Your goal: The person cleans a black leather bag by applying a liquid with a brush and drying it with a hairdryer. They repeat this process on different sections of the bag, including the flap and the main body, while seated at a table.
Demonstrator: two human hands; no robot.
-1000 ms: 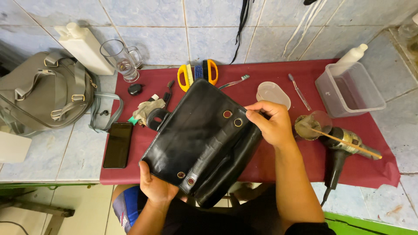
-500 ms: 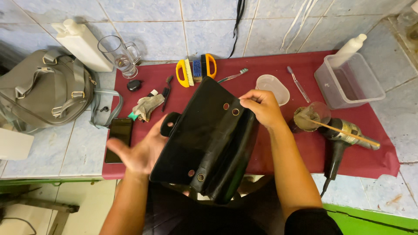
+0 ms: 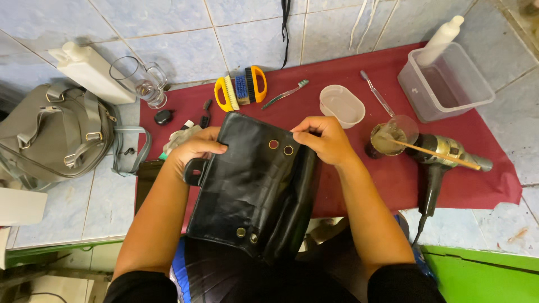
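One black leather bag lies on the red-covered tabletop, its long axis running from 12 toward 6 o'clock into the person's lap. The left hand is closed on its upper corner at 10 o'clock, the right hand pinching the top edge at 1 o'clock; both are equally near. Two brushes lie at 12 o'clock.

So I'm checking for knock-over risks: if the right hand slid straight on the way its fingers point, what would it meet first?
The right hand points left along the black leather bag's top edge, so it would probably cross the two metal eyelets and meet the left hand first. Depth is hard to judge.
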